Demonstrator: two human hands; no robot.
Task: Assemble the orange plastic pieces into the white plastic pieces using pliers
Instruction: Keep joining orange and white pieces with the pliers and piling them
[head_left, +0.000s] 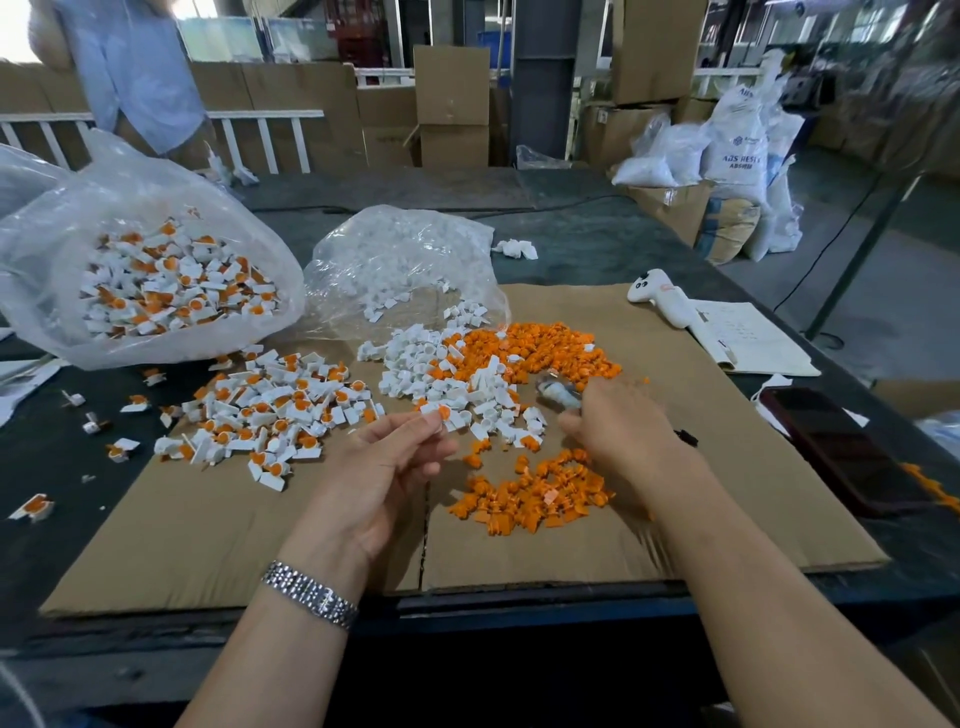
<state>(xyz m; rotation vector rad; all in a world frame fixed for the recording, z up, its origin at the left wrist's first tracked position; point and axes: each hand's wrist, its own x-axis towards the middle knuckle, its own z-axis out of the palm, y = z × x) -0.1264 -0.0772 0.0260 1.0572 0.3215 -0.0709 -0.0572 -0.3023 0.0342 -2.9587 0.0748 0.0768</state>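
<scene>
- Cardboard sheet (649, 540) covers the table (597, 244), and the person works on it with both hands close together near its middle.
- Left hand (382, 467) has its thumb and fingers (415, 428) pinched on one white piece with an orange piece (440, 412) seated in it, held up just above the cardboard.
- Right hand (613, 421) is curled round the pliers (558, 395); the nose juts out to the far left of the fist, though blur hides how far the jaws stand apart.
- Held piece lies just left of the pliers' nose and a little nearer, so the right hand only needs a short reach leftward to squeeze it.
- Loose white pieces (431, 366) and orange pieces (550, 348) are heaped just beyond the hands, with more orange pieces (535, 499) near the right wrist.
- Finished pieces (270, 415) spread to the left, and a plastic bag (156, 270) at far left holds many more.
</scene>
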